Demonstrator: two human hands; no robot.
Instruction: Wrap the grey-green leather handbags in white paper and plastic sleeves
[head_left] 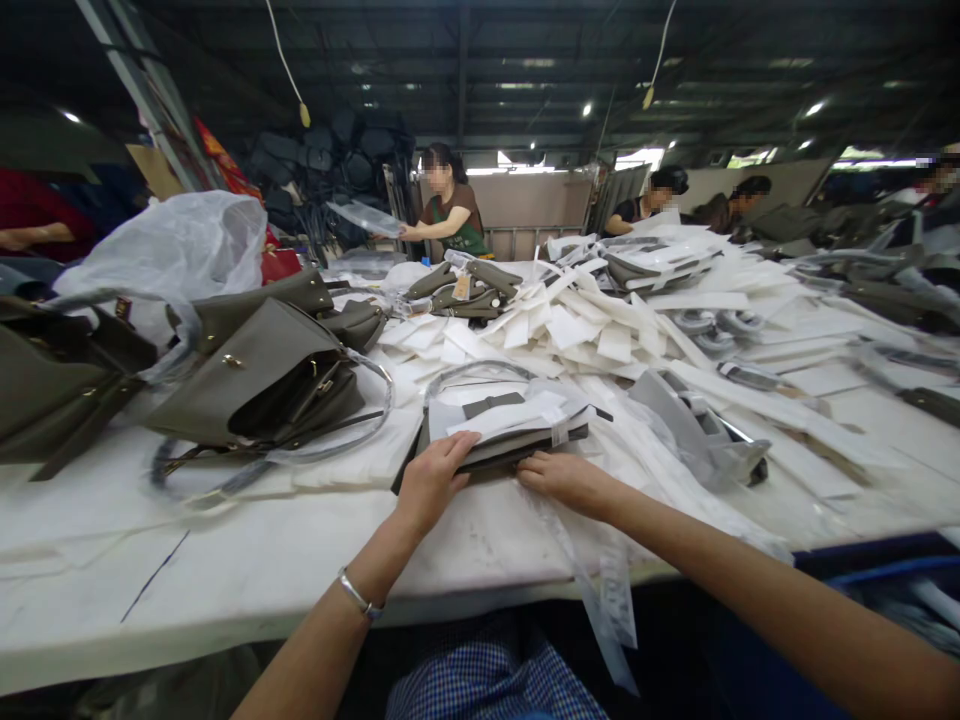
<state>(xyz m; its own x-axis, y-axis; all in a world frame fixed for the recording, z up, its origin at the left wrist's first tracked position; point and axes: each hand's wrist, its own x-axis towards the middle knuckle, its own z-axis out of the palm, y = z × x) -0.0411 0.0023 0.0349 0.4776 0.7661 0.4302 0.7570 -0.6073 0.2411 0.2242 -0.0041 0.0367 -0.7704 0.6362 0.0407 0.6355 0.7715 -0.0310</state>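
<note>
White strips (592,330) are piling up just beyond the bag (525,451), blocking the far side. An open bag (277,370) is crowding the left, its handle (382,385) curving toward the work; a clear sack (187,240) is bulging behind it. Plastic wrap (690,430) is taking up the right. Across the desk (247,560), a co-worker (457,215) is holding a clear sheet (367,218).

Bare surface is showing at front left, running to the near edge; a clear strip (600,610) is hanging over that edge, below the right hand (562,483).

The bag is lying near the front edge, around mid-desk, white sheets resting on top. Its long axis is running left to right, right end tipping slightly away; its own loop is arching toward the far side. The left hand (435,475) is grasping its near left side; the right is curling under the near edge, grip hidden, cannot tell.
</note>
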